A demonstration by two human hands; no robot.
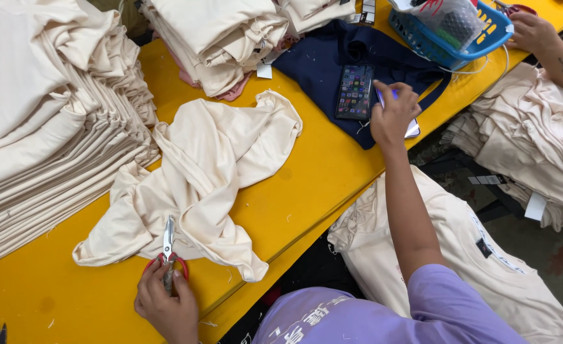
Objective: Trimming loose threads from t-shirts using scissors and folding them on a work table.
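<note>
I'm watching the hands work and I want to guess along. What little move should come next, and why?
Probably the right hand lets go of the phone and comes back to the crumpled cream shirt, because the left hand already holds the red-handled scissors at its edge.

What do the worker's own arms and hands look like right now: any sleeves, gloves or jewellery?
Both hands are bare, with no gloves. The right hand shows no ring or watch, and its forearm is uncovered up to a short lilac sleeve of a T-shirt with white print. The left hand is bare too; its arm is out of frame.
</note>
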